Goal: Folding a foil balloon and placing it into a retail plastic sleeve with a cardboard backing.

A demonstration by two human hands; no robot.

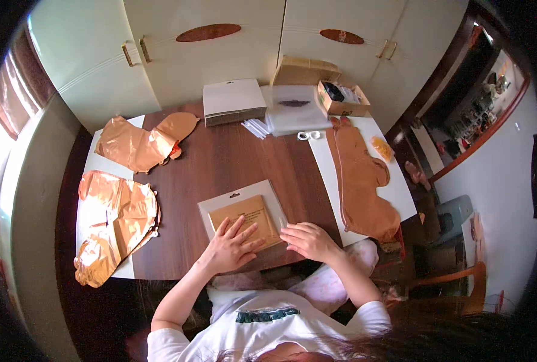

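Observation:
In front of me lies a white backing card (pixel 220 203) with a hang hole at its far edge. On it rests a flat, folded golden-brown foil packet (pixel 255 208) with small dark print. My left hand (pixel 231 244) is laid on the packet's near left part, its fingers spread. At the card's right edge, where a clear plastic edge shows, my right hand (pixel 312 242) touches down with fingers outstretched and close together. Its thumb is hardly visible. Whether the packet lies inside a clear sleeve I cannot tell.
Copper foil balloons (pixel 123 211) lie flat on the left, with a brown one (pixel 365 187) on the right. At the back are a stack of white cards (pixel 234 99), white sticks (pixel 256 128), clear bags (pixel 295 108), white rolls (pixel 309 136) and an open box (pixel 345 107).

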